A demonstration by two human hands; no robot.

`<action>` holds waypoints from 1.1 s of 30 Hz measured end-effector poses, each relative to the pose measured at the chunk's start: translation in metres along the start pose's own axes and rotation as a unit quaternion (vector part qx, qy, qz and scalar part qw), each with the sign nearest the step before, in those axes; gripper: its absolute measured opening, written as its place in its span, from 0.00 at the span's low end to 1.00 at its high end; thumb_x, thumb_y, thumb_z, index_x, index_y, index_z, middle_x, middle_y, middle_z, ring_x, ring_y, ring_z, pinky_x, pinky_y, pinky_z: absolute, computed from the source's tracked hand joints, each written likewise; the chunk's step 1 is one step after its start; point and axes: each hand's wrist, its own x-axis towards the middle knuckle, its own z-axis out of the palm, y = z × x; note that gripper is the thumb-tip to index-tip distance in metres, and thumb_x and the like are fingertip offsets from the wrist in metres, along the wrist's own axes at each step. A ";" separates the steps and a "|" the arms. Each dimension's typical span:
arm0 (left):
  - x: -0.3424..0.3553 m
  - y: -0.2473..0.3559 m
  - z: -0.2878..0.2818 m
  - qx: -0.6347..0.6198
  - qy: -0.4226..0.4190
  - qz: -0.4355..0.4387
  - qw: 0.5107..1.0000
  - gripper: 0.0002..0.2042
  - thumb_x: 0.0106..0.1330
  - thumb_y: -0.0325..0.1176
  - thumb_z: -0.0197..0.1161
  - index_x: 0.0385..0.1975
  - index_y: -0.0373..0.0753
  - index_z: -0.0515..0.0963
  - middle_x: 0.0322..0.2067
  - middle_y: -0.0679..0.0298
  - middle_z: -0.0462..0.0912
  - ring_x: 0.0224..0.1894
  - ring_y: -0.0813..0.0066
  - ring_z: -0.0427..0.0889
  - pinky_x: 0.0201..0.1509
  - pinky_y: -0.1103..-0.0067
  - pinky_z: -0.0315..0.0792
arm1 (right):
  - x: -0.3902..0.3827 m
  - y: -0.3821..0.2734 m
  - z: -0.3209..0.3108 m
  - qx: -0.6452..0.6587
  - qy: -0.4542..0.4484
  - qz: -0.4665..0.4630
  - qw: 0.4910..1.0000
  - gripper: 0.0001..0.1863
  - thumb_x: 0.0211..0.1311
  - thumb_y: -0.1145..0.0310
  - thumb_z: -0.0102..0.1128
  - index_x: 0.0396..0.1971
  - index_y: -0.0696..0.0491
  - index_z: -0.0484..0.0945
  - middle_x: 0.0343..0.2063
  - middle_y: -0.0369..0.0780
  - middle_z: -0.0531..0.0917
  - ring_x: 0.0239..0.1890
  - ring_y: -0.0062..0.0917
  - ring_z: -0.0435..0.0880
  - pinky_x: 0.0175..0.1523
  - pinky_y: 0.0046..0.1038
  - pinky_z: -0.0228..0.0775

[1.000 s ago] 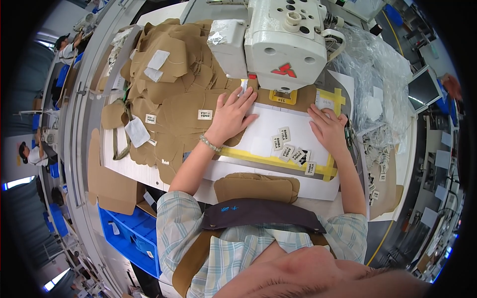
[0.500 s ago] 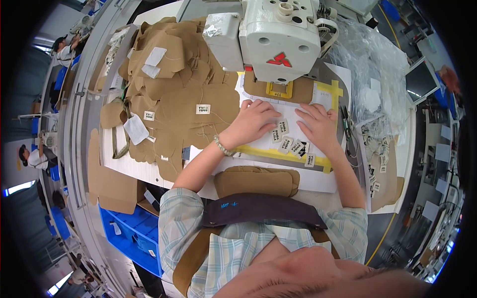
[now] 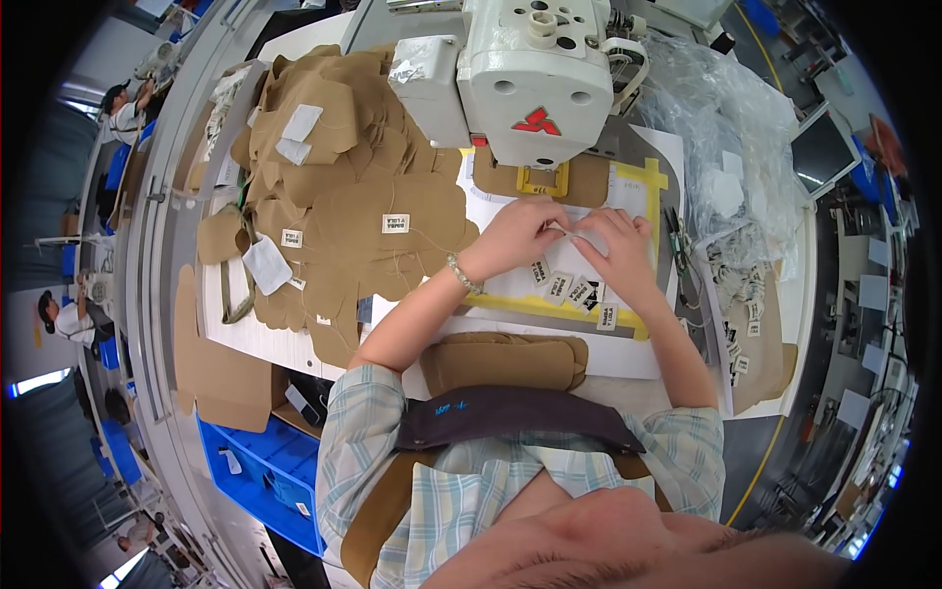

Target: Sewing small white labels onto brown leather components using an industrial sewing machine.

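Observation:
My left hand and my right hand meet over a white board, fingertips pinched together. Between them is a small whitish fabric label, mostly covered by the fingers; both hands seem closed on it. Just below the hands lie several loose white labels with dark print. Beyond my fingers, a brown fabric piece lies under a yellow clamp frame of the white sewing machine. Yellow tape borders the board.
Brown fabric pieces, some bearing labels, are heaped at left. A stack of brown pieces lies near my body. Scissors-like dark tools, a tray of labels and clear plastic are at right. A blue crate stands lower left.
My hands have come together from apart on the board, fingers now pinching. A label has been picked up from the loose group. The view has shifted slightly.

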 end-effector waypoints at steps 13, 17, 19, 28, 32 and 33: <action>-0.011 0.003 0.015 -0.560 0.208 -0.211 0.773 0.07 0.63 0.27 0.66 0.36 0.38 0.74 0.30 0.71 0.80 0.34 0.85 0.78 0.38 0.87 0.72 | 0.030 -0.010 0.025 0.601 0.021 0.226 0.766 0.07 0.63 0.72 0.63 0.37 0.59 0.80 0.29 0.35 0.83 0.33 0.15 0.79 0.41 0.19 0.69; -0.021 0.013 0.014 -0.588 0.210 -0.283 0.728 0.14 0.63 0.29 0.67 0.45 0.38 0.73 0.38 0.68 0.79 0.41 0.83 0.78 0.44 0.85 0.72 | 0.053 0.016 0.028 0.500 0.023 0.224 0.836 0.08 0.62 0.72 0.63 0.37 0.61 0.81 0.28 0.36 0.83 0.31 0.16 0.81 0.39 0.20 0.71; -0.033 0.003 0.015 -0.553 0.156 -0.247 0.780 0.14 0.63 0.29 0.67 0.46 0.37 0.73 0.40 0.68 0.79 0.43 0.83 0.78 0.46 0.84 0.72 | 0.067 0.031 0.020 0.462 -0.037 0.212 0.860 0.09 0.62 0.72 0.63 0.38 0.62 0.81 0.28 0.36 0.84 0.30 0.16 0.81 0.38 0.20 0.72; -0.043 0.002 -0.017 0.053 0.064 -0.068 0.994 0.19 0.56 0.36 0.68 0.48 0.39 0.78 0.51 0.63 0.78 0.47 0.67 0.75 0.53 0.71 0.66 | 0.112 0.046 0.031 0.300 -0.159 0.197 0.920 0.10 0.49 0.72 0.68 0.29 0.63 0.83 0.23 0.42 0.86 0.22 0.22 0.84 0.32 0.22 0.75; -0.037 0.000 -0.023 0.221 0.029 -0.075 0.972 0.25 0.57 0.42 0.67 0.54 0.39 0.75 0.57 0.66 0.74 0.56 0.69 0.70 0.60 0.66 0.59 | 0.122 0.047 0.039 0.226 -0.144 0.171 0.948 0.11 0.46 0.71 0.69 0.28 0.62 0.82 0.21 0.43 0.85 0.23 0.26 0.86 0.30 0.25 0.77; -0.036 -0.003 -0.023 0.221 0.030 -0.075 0.972 0.25 0.57 0.42 0.67 0.54 0.39 0.75 0.57 0.66 0.74 0.56 0.69 0.70 0.60 0.66 0.59 | 0.123 0.047 0.040 0.226 -0.144 0.170 0.948 0.11 0.46 0.71 0.69 0.28 0.62 0.82 0.21 0.43 0.85 0.23 0.26 0.86 0.30 0.25 0.77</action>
